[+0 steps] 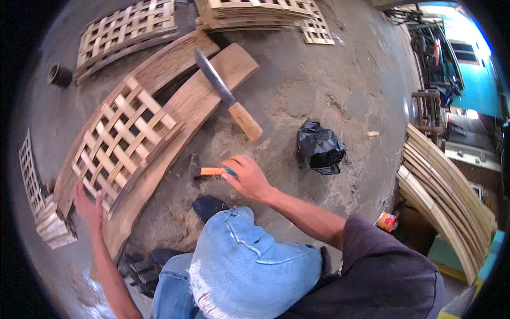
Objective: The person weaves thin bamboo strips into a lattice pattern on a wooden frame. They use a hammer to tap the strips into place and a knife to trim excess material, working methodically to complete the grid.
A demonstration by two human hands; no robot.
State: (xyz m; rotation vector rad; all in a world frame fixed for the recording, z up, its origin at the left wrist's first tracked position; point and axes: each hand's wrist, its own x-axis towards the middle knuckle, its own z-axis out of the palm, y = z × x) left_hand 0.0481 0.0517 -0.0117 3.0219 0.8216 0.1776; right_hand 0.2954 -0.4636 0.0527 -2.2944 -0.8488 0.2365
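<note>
My right hand [246, 176] is closed around the handle of a hammer [211, 171], its dark head pointing left just above the floor. My left hand [88, 208] is at the near left corner of a woven bamboo lattice panel [123, 141], thumb and fingers apart. Whether it presses on the panel or only rests beside it, I cannot tell. The panel lies across two long wooden planks [159, 151]. A large knife [227, 93] with a wooden handle rests with its blade over the nearer plank and its handle toward the floor.
A crumpled black plastic bag [320, 147] lies on the concrete floor to the right. More lattice panels [127, 29] and a stack of them [255, 13] are at the back. Bundled bamboo strips [441, 196] stand far right. A dark cup-like container [60, 75] sits far left.
</note>
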